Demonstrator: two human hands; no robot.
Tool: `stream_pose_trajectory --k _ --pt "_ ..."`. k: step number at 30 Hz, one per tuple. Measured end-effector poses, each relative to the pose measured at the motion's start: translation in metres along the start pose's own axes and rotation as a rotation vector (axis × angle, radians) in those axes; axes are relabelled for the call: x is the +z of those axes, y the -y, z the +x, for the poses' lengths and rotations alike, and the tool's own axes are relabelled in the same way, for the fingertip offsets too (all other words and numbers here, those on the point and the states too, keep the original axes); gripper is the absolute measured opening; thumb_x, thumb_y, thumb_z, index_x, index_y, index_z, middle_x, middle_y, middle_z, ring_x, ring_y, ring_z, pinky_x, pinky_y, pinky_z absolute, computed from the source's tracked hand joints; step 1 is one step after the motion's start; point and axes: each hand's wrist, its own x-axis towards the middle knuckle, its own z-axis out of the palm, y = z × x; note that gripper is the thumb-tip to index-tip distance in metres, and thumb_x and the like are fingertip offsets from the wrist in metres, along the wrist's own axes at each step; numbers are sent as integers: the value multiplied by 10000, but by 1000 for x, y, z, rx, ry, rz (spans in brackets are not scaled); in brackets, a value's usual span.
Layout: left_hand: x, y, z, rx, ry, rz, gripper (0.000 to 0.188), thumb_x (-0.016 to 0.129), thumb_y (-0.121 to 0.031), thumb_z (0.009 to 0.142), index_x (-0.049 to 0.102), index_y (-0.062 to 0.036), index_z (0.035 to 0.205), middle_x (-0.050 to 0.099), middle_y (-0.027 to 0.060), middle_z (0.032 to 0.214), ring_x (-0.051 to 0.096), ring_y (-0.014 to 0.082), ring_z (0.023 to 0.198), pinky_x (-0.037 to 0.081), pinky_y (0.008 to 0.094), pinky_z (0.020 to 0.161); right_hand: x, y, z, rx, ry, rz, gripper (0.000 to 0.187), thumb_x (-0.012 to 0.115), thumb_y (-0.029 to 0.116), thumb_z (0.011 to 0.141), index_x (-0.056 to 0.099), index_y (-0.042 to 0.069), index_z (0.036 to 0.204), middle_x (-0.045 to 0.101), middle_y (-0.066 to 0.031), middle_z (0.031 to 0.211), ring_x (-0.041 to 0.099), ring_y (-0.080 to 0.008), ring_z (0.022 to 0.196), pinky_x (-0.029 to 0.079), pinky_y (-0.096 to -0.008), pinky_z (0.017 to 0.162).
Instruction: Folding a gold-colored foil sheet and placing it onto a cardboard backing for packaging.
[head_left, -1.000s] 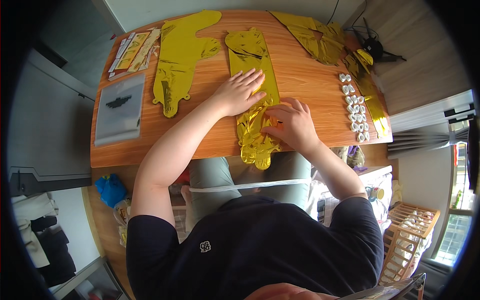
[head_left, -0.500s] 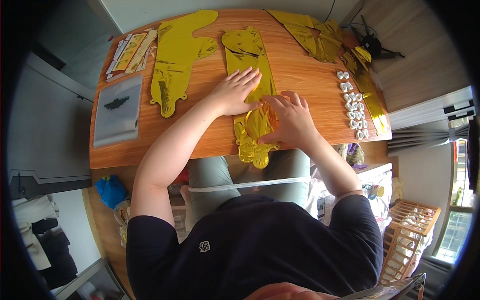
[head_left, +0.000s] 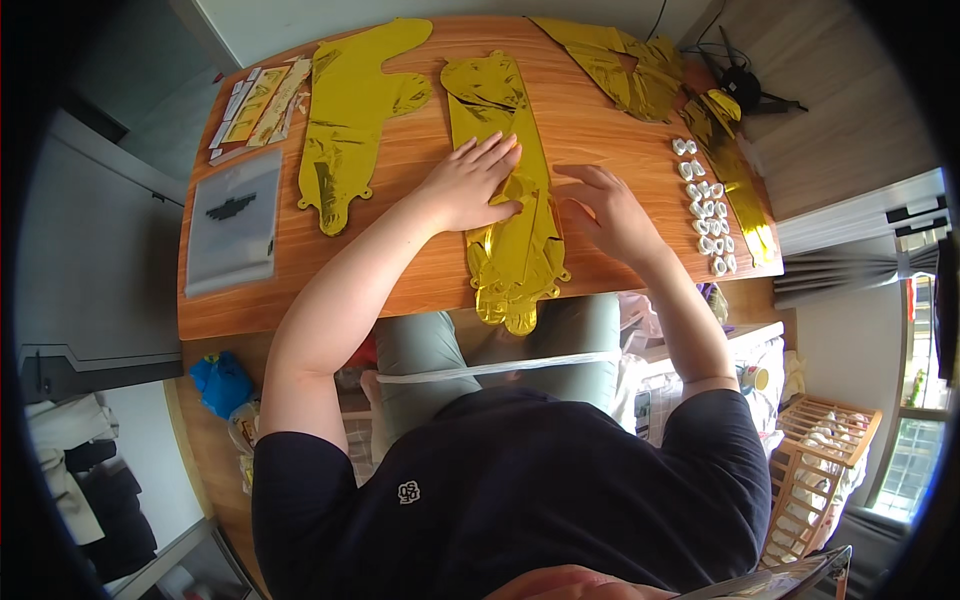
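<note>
A flat gold foil balloon (head_left: 520, 240) lies lengthwise in the middle of the wooden table (head_left: 400, 260), its lower end reaching over the front edge. My left hand (head_left: 478, 185) rests flat on its middle part, fingers spread. Just right of the balloon, my right hand (head_left: 612, 215) hovers with bent fingers apart and nothing in them. Further left lies another flat gold foil balloon (head_left: 345, 130) with a branching shape. At the far right a third gold foil piece (head_left: 625, 75) is spread out, partly creased.
Several small white rolled pieces (head_left: 705, 215) stand in rows at the right, beside a gold strip (head_left: 740, 190). A clear plastic bag (head_left: 235, 225) and printed packets (head_left: 258, 105) lie at the left. A black stand with cables (head_left: 745, 90) occupies the back right corner.
My right hand has come off the balloon and moved right. The balloon's lower part now lies wider and flatter. My left hand has stayed in place.
</note>
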Motion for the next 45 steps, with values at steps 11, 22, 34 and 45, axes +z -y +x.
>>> stream_pose_trajectory --k 11,22,34,45 --pt "-3 -4 -6 125 -66 -57 760 526 -468 1034 189 -218 1668 141 78 1740 136 287 1602 130 574 1281 11 -23 -18 -174 103 -38 449 622 -49 838 700 51 1269 659 -141 1344 602 -344 1266 491 -437 1078" --pt "-1 -31 -29 243 56 58 664 445 -448 1065 234 -227 1655 186 49 1732 139 286 1602 132 624 1265 -3 8 -62 -241 210 -11 655 774 203 828 557 83 1434 545 -136 1454 531 -355 1334 441 -483 1109" --pt "7 -45 -41 184 -57 -411 610 368 -385 1114 185 -205 1667 130 68 1745 61 284 1612 60 541 1286 32 18 -81 -374 -1 -308 568 760 194 814 644 165 1369 631 -41 1236 619 -243 1126 503 -418 976" --pt "-29 -70 -120 320 52 -123 1017 762 -544 837 289 -118 1630 230 114 1711 174 303 1590 191 495 1295 30 29 -93 -369 7 -307 627 744 196 776 628 150 1390 623 -50 1284 598 -261 1206 483 -428 1030"
